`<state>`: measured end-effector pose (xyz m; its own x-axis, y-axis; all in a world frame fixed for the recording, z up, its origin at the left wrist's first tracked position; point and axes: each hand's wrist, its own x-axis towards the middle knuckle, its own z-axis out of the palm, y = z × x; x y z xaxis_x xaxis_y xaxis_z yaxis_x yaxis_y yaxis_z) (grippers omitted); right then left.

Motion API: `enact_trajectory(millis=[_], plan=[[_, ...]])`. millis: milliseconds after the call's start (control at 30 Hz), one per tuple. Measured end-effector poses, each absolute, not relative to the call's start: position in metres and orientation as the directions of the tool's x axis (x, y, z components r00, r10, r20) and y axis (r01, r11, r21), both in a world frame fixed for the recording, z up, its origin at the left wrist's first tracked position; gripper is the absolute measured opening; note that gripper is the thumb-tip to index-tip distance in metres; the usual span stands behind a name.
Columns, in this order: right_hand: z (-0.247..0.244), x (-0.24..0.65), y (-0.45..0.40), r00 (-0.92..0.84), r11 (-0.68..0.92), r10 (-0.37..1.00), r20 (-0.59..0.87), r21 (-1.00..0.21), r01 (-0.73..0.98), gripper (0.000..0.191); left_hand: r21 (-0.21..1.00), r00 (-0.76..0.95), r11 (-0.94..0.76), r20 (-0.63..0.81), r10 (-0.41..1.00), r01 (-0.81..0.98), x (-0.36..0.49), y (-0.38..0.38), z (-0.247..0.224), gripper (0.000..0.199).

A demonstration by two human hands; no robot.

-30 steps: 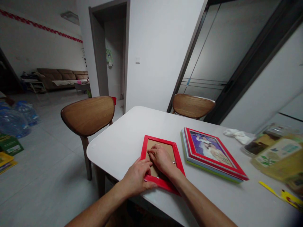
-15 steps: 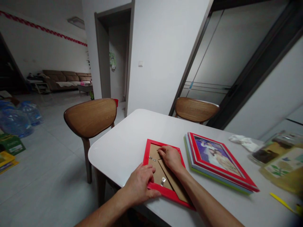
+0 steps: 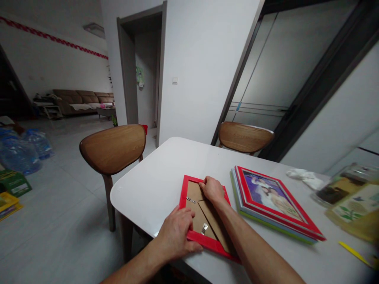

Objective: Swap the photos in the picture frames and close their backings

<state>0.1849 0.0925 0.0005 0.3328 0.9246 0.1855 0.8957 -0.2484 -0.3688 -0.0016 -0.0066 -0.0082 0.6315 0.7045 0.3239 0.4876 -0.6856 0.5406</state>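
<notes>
A red picture frame (image 3: 211,245) lies face down on the white table, its brown backing board (image 3: 197,213) showing. Small metal fittings and a folding stand flap (image 3: 217,221) sit on that board. My left hand (image 3: 176,232) is closed round the near left corner, fingers over the rim and thumb along the near side. At the far edge, my right hand (image 3: 213,190) is curled with its fingertips pinched together just inside the red rim. Whatever lies between those fingertips is hidden. The right forearm crosses above the frame's right side and covers part of it.
To the right is a stack of frames (image 3: 275,201), a red one with a photo on top. Beyond it are a white cloth (image 3: 304,178), a yellow patterned package (image 3: 352,211) and a yellow tool (image 3: 353,252). Wooden chairs (image 3: 114,148) stand at the table's edges.
My right hand has shifted slightly away from me, towards the frame's far edge, with its fingers curled tighter. My left hand keeps its hold on the near corner.
</notes>
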Motion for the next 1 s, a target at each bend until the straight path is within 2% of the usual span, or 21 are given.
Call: enact_trajectory(millis=[200,267,300,333,400,467,533,600,667,800,833,933,1000], plan=[[0.014,0.197,0.043,0.226,-0.086,0.942,0.249,-0.471,0.878,0.033,0.533,0.631,-0.678,0.308,0.712,0.505,-0.007,-0.009,-0.007,0.041],[0.014,0.203,0.016,0.259,-0.097,0.932,0.254,-0.514,0.853,0.040,0.547,0.617,-0.673,0.321,0.718,0.498,-0.009,-0.010,-0.005,0.045],[0.015,0.204,0.002,0.300,-0.120,0.926,0.229,-0.575,0.809,0.045,0.557,0.612,-0.672,0.331,0.718,0.488,-0.010,-0.011,-0.004,0.046],[0.015,0.204,-0.010,0.368,-0.154,0.915,0.166,-0.700,0.698,0.050,0.571,0.605,-0.669,0.340,0.720,0.476,-0.010,-0.011,-0.003,0.047],[0.020,0.201,-0.030,0.421,-0.203,0.907,-0.034,-0.910,0.362,0.057,0.615,0.569,-0.644,0.355,0.742,0.456,-0.010,-0.013,0.000,0.046],[0.032,0.194,-0.040,0.348,-0.210,0.920,-0.180,-0.976,0.051,0.059,0.677,0.510,-0.598,0.365,0.779,0.428,-0.009,-0.017,0.001,0.041],[0.050,0.188,-0.044,0.294,-0.180,0.935,-0.196,-0.980,-0.081,0.063,0.745,0.462,-0.553,0.367,0.807,0.373,-0.007,-0.021,0.002,0.028],[0.073,0.183,-0.044,0.323,-0.128,0.935,-0.147,-0.989,-0.079,0.068,0.813,0.441,-0.506,0.357,0.823,0.287,-0.002,-0.025,0.004,0.017],[0.094,0.175,-0.042,0.341,-0.073,0.937,-0.072,-0.997,-0.011,0.067,0.868,0.439,-0.463,0.350,0.828,0.180,0.004,-0.029,0.011,0.019],[0.113,0.145,-0.039,0.233,0.028,0.971,0.063,-0.988,0.151,0.059,0.873,0.379,-0.487,0.441,0.814,0.029,0.010,-0.030,0.042,0.072],[0.112,0.136,-0.037,0.182,0.061,0.979,0.096,-0.980,0.189,0.057,0.870,0.355,-0.493,0.460,0.814,0.005,0.009,-0.029,0.052,0.078],[0.093,0.121,-0.029,0.070,0.162,0.977,0.199,-0.920,0.357,0.053,0.894,0.279,-0.441,0.443,0.852,-0.075,-0.004,-0.019,0.069,0.067],[0.073,0.122,-0.023,0.079,0.172,0.964,0.253,-0.822,0.542,0.048,0.917,0.219,-0.390,0.399,0.891,-0.082,-0.017,-0.009,0.065,0.058]])
